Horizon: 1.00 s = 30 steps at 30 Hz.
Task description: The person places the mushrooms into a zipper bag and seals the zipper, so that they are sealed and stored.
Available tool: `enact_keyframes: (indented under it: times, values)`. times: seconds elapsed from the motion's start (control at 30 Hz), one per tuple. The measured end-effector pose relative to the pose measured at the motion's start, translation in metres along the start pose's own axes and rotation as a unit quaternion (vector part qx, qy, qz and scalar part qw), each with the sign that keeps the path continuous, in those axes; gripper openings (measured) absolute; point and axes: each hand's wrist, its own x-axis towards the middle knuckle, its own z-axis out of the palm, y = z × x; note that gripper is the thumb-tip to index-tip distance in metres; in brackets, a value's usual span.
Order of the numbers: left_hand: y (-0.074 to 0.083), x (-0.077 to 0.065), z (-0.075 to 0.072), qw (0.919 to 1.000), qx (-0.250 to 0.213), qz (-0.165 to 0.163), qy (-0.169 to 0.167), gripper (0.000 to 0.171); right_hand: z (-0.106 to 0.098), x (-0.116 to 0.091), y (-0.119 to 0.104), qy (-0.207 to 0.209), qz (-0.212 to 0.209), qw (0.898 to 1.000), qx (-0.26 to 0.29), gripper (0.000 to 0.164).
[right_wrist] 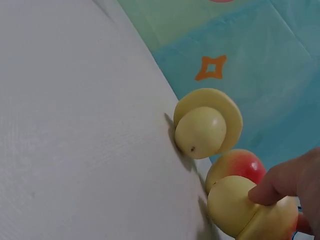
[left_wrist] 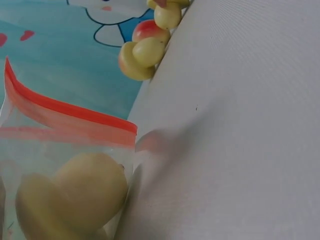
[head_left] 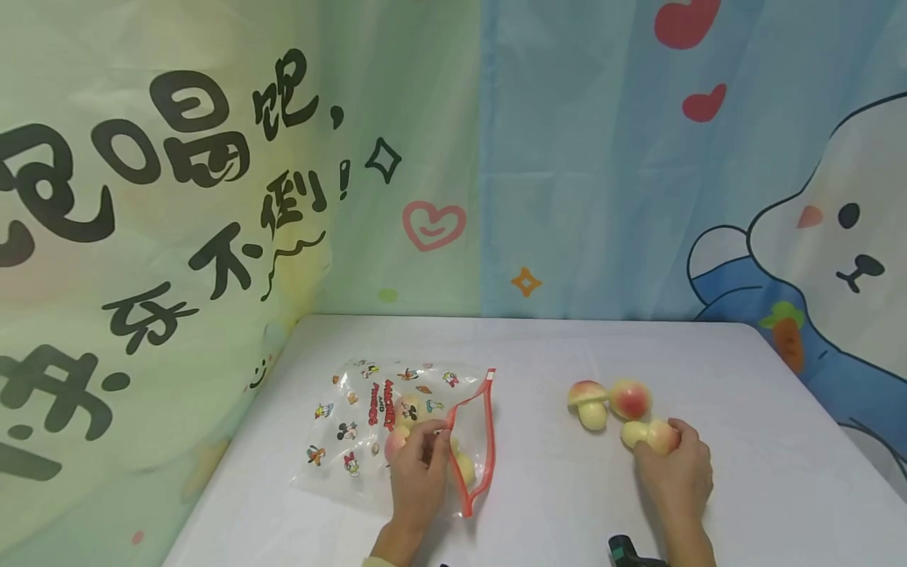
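A clear zip bag [head_left: 364, 465] with a red seal [head_left: 490, 441] and cartoon prints lies on the table, its mouth spread apart and facing right. My left hand [head_left: 420, 480] pinches the near lip of that mouth between thumb and fingers. Inside the bag are several toy mushrooms [left_wrist: 92, 192], pale yellow with pinkish caps. Over on the right, my right hand [head_left: 676, 472] grips a toy mushroom [right_wrist: 231, 207] by its cap, thumb near the stem. Just beyond it sit two more mushrooms, one with its stem toward me [right_wrist: 200, 131] and one showing a red cap [head_left: 629, 399].
A white table [head_left: 538, 488] carries everything, with a printed curtain [head_left: 567, 197] hanging behind its far edge. Near the right forearm, a dark object [head_left: 627, 551] pokes in at the bottom of the head view.
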Motion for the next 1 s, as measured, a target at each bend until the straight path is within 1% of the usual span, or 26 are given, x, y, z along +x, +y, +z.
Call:
enact_keyframes:
  times: [0.17, 0.3, 0.37, 0.53, 0.67, 0.77, 0.83, 0.9, 1.0]
  values:
    - [0.006, 0.000, 0.001, 0.9997, 0.003, -0.022, -0.007, 0.018, -0.006, -0.004, -0.003, -0.001, 0.019, 1.000, 0.019, 0.068]
    - [0.014, 0.003, 0.003, 0.9998, 0.003, -0.020, -0.007, 0.018, -0.009, -0.006, -0.007, 0.009, 0.015, 0.999, 0.040, 0.066]
    - [0.015, 0.005, 0.003, 0.9999, 0.001, -0.011, -0.004, 0.019, -0.008, -0.007, -0.010, 0.011, 0.004, 0.998, 0.056, 0.065]
    - [0.007, 0.004, 0.002, 1.0000, 0.007, -0.003, -0.003, 0.019, -0.002, -0.010, -0.020, -0.004, -0.028, 0.994, 0.109, 0.060]
    - [0.001, 0.003, 0.002, 0.9999, 0.001, -0.008, -0.013, 0.016, 0.004, -0.017, -0.027, -0.011, -0.043, 0.988, 0.150, 0.059]
    - [0.000, 0.002, 0.001, 0.9997, 0.001, -0.012, -0.019, 0.014, 0.010, -0.024, -0.032, -0.012, -0.073, 0.982, 0.172, 0.058]
    - [0.001, 0.002, 0.000, 0.9996, 0.003, -0.018, -0.023, 0.013, 0.015, -0.028, -0.035, -0.017, -0.102, 0.977, 0.184, 0.058]
    - [0.001, 0.002, -0.001, 0.9992, 0.005, -0.028, -0.027, 0.013, 0.020, -0.032, -0.037, -0.028, -0.131, 0.971, 0.197, 0.057]
    - [0.002, 0.001, -0.002, 0.9989, 0.010, -0.036, -0.029, 0.014, 0.028, -0.038, -0.040, -0.048, -0.162, 0.962, 0.213, 0.057]
